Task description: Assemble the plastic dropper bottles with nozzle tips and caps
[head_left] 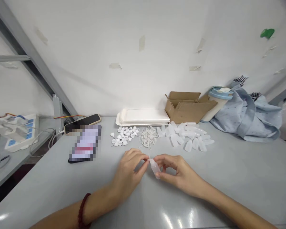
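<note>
My right hand [175,170] grips a small translucent plastic bottle [155,169] between thumb and fingers, its neck tilted up and to the left. Closed in a pinch at that neck, my left hand [133,165] holds a thin white strand [149,156]; whether its end is inside the bottle I cannot tell. Just beyond my hands lie a pile of white caps [125,136], a tangle of thin white strands [148,137] and a heap of similar translucent bottles [181,133]. A dark red bracelet circles my left wrist.
Flat white trays [145,116] lie against the wall beside an open cardboard box [188,111]. A lidded cup [218,101] and a light blue cloth bag [248,117] stand at right. Two phones, one a black-screened phone [83,123], and a power strip [23,132] are at left.
</note>
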The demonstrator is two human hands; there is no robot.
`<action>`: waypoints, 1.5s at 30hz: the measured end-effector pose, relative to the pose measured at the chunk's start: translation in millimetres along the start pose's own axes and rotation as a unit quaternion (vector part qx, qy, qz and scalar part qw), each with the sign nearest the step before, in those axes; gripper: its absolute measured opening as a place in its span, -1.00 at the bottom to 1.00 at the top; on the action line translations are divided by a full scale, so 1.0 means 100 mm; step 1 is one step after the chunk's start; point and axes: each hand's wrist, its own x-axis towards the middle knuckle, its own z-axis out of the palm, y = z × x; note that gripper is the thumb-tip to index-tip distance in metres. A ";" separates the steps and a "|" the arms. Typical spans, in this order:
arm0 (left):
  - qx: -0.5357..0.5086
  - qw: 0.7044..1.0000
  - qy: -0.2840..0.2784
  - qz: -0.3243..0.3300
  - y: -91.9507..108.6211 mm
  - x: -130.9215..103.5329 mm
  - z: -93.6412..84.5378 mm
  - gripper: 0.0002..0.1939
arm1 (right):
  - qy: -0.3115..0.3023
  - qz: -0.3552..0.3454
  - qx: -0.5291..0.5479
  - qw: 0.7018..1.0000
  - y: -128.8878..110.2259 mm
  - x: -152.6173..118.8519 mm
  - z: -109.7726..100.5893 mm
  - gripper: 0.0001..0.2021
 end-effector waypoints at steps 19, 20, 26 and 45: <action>0.016 0.992 -0.034 0.124 0.08 0.01 -0.06 -0.85 | -0.016 -0.044 -0.084 0.995 0.03 -0.02 -0.06 -0.65; 0.008 0.992 -0.039 0.123 0.07 0.02 -0.06 -0.84 | -0.015 -0.047 -0.087 0.995 0.03 -0.02 -0.06 -0.64; -0.023 0.992 -0.020 0.124 0.08 0.03 -0.06 -0.84 | -0.019 -0.078 -0.122 0.989 0.04 -0.04 -0.07 -0.63; -0.154 0.969 -0.075 -0.177 0.14 0.08 -0.12 -0.89 | 0.108 -0.234 -0.187 0.948 0.20 -0.04 0.05 -0.72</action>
